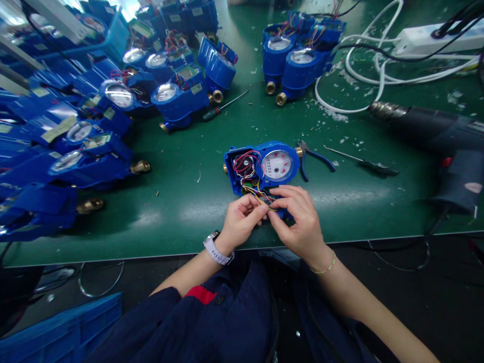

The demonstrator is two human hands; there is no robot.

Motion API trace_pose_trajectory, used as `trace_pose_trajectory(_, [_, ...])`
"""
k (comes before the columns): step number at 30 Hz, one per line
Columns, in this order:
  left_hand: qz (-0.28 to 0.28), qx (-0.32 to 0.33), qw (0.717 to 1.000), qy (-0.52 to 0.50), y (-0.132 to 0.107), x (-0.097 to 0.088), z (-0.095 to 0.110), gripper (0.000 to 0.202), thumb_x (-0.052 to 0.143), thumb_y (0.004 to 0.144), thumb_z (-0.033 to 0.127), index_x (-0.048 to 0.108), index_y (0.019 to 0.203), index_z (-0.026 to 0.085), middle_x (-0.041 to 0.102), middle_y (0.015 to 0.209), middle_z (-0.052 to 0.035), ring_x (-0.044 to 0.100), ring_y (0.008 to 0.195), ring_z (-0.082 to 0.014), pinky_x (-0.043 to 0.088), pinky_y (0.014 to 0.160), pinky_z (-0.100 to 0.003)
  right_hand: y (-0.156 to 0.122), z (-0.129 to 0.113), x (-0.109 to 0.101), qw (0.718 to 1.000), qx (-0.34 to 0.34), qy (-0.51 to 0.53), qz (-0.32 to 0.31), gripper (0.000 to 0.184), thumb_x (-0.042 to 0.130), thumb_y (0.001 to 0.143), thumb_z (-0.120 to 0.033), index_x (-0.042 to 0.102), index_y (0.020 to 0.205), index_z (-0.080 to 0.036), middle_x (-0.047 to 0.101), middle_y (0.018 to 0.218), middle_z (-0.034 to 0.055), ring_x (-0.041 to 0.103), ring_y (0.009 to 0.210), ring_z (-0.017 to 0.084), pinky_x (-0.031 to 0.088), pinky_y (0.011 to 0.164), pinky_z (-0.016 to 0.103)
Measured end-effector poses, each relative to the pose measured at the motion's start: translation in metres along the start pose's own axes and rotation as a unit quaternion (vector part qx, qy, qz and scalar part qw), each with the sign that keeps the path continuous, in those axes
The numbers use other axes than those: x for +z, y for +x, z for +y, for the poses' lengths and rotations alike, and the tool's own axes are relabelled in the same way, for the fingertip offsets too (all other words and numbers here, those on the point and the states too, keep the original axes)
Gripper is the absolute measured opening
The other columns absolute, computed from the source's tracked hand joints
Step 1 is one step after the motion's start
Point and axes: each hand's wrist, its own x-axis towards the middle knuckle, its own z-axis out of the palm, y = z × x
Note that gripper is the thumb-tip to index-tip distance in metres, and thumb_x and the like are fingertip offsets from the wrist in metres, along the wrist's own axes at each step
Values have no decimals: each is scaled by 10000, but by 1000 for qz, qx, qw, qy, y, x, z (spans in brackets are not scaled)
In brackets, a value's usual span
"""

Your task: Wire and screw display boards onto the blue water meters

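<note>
— Where does the meter sit?

— The blue plastic water meter (260, 169) with the round white dial lies on the green table mat (181, 201), near the front edge and just beyond both hands. Its left compartment is open, and thin red, yellow and black wires (247, 171) spill out toward the person.

— And the hands?

— The left hand (242, 222), with a white watch (216, 248) on its wrist, pinches the wires' loose ends between thumb and forefinger. The right hand (298, 217), which wears a thin beaded bracelet (327, 267), meets it fingertip to fingertip and pinches the same ends. Its other fingers are curled loosely above. Something small and dark sits between the fingertips, too small to make out.

— What lies around them?

— Blue-handled pliers (315, 159) touch the meter's right brass fitting. A black-handled screwdriver (365, 164) lies just past them. A dark heat gun (446, 146) rests further right, and a white power strip (434, 38) sits at the far edge with white cable looped beside it. More blue meters (94, 146) crowd the left side, and a small group (295, 60) stands well behind.
</note>
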Motion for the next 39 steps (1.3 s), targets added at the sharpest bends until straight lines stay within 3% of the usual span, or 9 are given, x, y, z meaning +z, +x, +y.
trace_pose_trajectory(5, [-5,2,1000,-3,0,-1,0,420,738,762,524,560,682,153,599,577,20,505,476,-63,437,482,-187,1,0,-1,1000,-19,-23,9,59,619,881,-167,600,854,-215,688,1090,74,592,1102,281,402,996,550])
trace_pose_trajectory(11, [-10,14,1000,6,-1,0,0,405,728,777,517,554,689,161,597,594,21,509,481,-67,451,482,-195,4,-5,-1,999,25,39,21,118,608,855,-146,615,767,-224,679,1065,71,563,1115,277,464,964,505])
trace_pose_trajectory(25, [-35,26,999,10,-1,2,1,373,707,802,509,588,740,162,584,629,17,511,512,-74,467,499,-200,5,-6,-3,997,56,50,17,152,588,813,-107,595,712,-220,667,1096,66,518,1151,287,445,982,535])
trace_pose_trajectory(39, [-4,22,999,25,-1,1,-2,405,723,777,523,567,676,163,609,585,13,526,508,-84,457,522,-214,2,-6,-2,999,-4,-24,22,112,585,818,-123,547,814,-228,657,1142,93,546,1170,302,407,1009,567])
